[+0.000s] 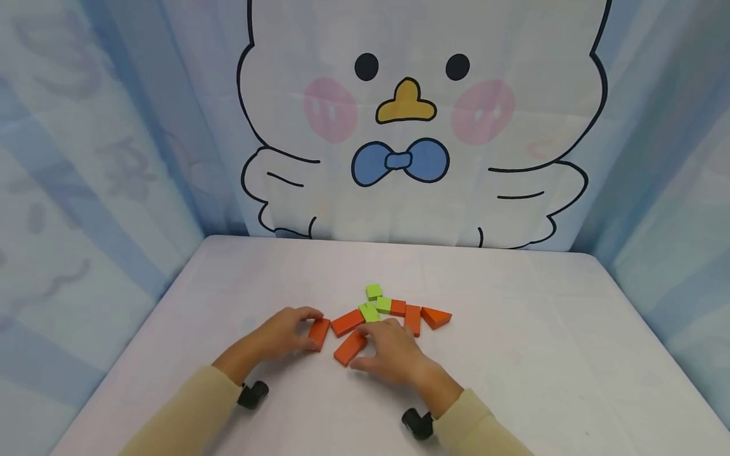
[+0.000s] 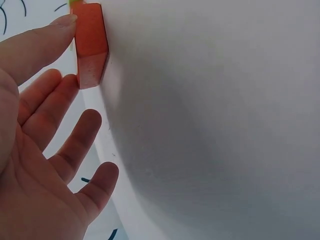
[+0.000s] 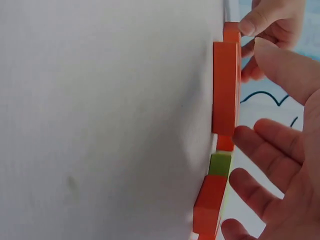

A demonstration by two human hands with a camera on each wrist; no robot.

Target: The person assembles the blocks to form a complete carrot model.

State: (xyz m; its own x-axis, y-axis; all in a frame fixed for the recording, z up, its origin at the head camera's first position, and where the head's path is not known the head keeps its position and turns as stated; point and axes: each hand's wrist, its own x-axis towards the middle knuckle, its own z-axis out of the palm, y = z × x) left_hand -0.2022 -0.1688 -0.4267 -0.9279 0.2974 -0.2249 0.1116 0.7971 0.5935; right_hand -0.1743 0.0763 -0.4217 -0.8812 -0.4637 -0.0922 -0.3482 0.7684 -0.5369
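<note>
In the head view, my left hand (image 1: pixel 285 334) pinches an orange rectangular block (image 1: pixel 319 334) at the left end of a group of blocks. The left wrist view shows the thumb on one side of this block (image 2: pixel 91 32) and fingertips at its other end, the remaining fingers spread. My right hand (image 1: pixel 393 351) is over another orange block (image 1: pixel 349 349), nearest the front. In the right wrist view a fingertip touches one end of that block (image 3: pixel 225 87), while the thumb stands slightly apart from it. A third orange block (image 1: pixel 346 323) lies between and beyond the hands.
Behind the right hand lie green blocks (image 1: pixel 373 291), a small orange block (image 1: pixel 398 308), an upright-looking orange block (image 1: pixel 413 320) and an orange triangular block (image 1: pixel 436 318). The white tabletop (image 1: pixel 542 354) meets a curtain (image 1: pixel 399 209) with a cartoon bird at its back edge.
</note>
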